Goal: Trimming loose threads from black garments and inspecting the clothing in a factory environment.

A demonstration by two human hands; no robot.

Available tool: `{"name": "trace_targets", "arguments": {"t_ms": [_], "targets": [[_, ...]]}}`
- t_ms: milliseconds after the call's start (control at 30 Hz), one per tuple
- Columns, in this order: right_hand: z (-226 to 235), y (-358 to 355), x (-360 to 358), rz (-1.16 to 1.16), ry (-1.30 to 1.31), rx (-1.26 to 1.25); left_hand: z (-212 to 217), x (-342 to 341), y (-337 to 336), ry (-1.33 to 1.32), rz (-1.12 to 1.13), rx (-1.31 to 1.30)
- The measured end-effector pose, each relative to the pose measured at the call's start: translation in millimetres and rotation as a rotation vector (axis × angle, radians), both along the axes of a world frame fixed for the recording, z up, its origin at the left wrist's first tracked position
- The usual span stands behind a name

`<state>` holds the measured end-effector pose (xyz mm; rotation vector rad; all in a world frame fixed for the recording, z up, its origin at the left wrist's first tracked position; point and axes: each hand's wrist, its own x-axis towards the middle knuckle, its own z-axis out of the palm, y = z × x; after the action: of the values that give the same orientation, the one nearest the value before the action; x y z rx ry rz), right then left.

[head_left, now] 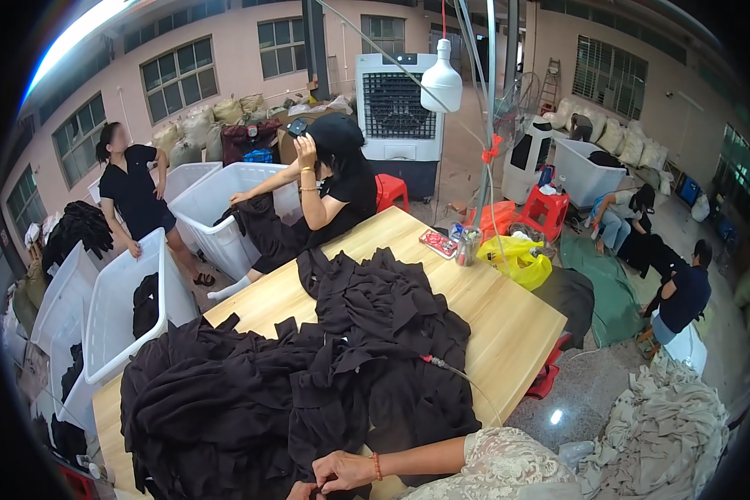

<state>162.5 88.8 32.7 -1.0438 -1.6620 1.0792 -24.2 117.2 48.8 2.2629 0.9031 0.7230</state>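
At the lower edge, my right hand [343,472], with a beaded bracelet at its wrist, is closed, thumb and fingers pinched together on a dark garment [329,433]. My left hand [301,491] is just beside it, mostly cut off by the picture's edge, its fingertips also pinched on the dark cloth. The spot between the fingertips is too small to make out. A large heap of dark garments [217,392] spreads over the wooden table [508,325] in front of me. On the heap lies a small red-ended tool [429,359] with a thin cord.
On the table's far side stand a phone-like red item [437,243] and a clear jar [467,250]. A bulb [442,79] hangs above. White bins [125,308] and several people surround the table. A yellow bag [517,260] and pale cloth [658,425] lie to the right.
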Motion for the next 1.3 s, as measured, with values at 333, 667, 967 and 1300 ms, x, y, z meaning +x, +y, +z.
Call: {"name": "trace_targets", "arguments": {"t_ms": [333, 667, 967, 1300], "targets": [[-17, 4, 11, 0.087, 0.049, -0.421, -37, 20, 6, 0.134, 0.083, 0.320], [14, 8, 7, -0.012, 0.452, -0.705, -4, 33, -44, -0.242, 0.336, -0.033], [28, 11, 20, -0.173, 0.611, -0.698, -33, 27, -34, -0.203, 0.346, -0.309], [25, 15, 1, -0.202, 0.733, -0.644, -65, 47, -24, -0.347, 0.418, -0.265]]}}
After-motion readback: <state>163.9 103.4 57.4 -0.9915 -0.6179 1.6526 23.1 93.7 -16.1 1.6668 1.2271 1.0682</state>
